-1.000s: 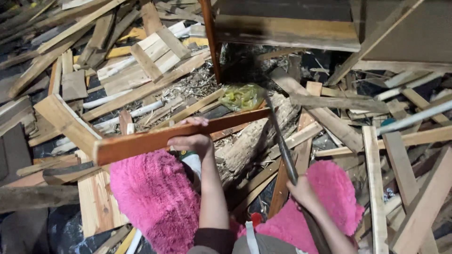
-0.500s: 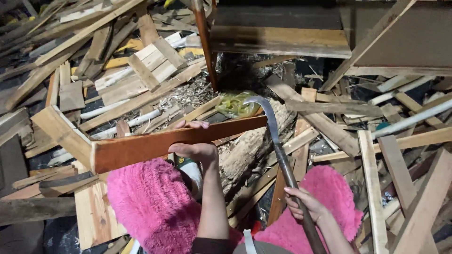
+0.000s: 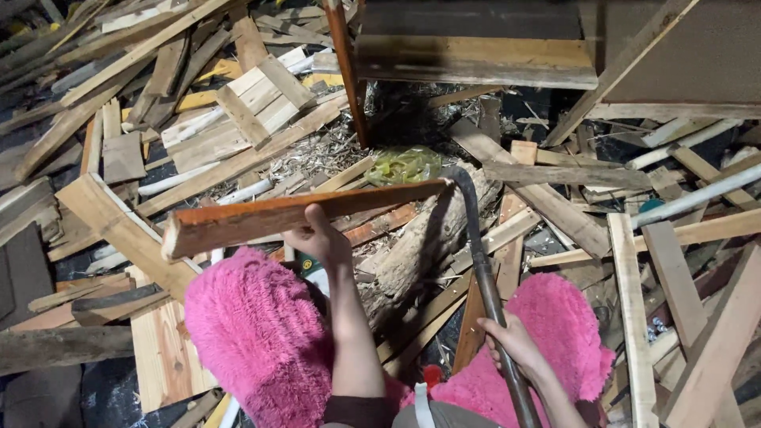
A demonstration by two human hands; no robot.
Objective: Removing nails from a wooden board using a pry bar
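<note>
Plank (image 3: 301, 212), a reddish-orange length of wood, lies level across the middle of my view, above the pink fluffy slippers (image 3: 254, 333). My left hand (image 3: 321, 238) has its fingers wrapped round it near mid-length. At 5 o'clock my right hand (image 3: 515, 345) is closed on a curved metal bar (image 3: 479, 261), whose hooked tip touches the plank's right end over the log (image 3: 420, 246). I judge this the prying or chopping step; next calls for a steady plank and a controlled pull. Scrap boards (image 3: 238, 111) lie beyond at 11 o'clock.

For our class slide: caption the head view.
Left hand holds a reddish plank; right hand hooks a curved blade on its end.
</note>
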